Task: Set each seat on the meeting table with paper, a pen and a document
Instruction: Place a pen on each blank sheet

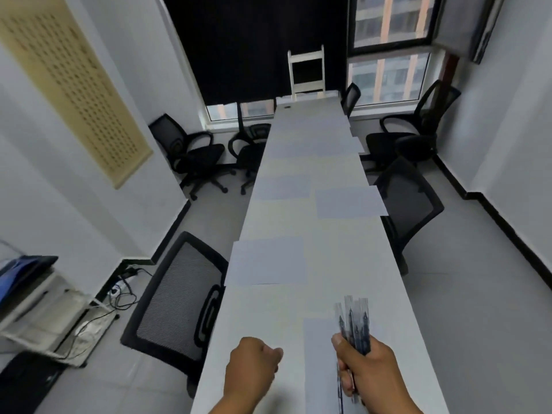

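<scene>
Right hand [369,369] had a fistful of pens [354,324], tips fanning out above its fingers over the table [298,309]. They looked light, stiff and slick, so I'd pinch one mid-barrel. Left hand [251,366] was clenched, empty.

The long white meeting table [325,294] runs lengthwise away from the camera. Sheets of paper lie flat on it along both long edges: one near left [267,262], one mid right [349,203], one mid left [282,187], and further sheets [336,144] toward the far end.
</scene>
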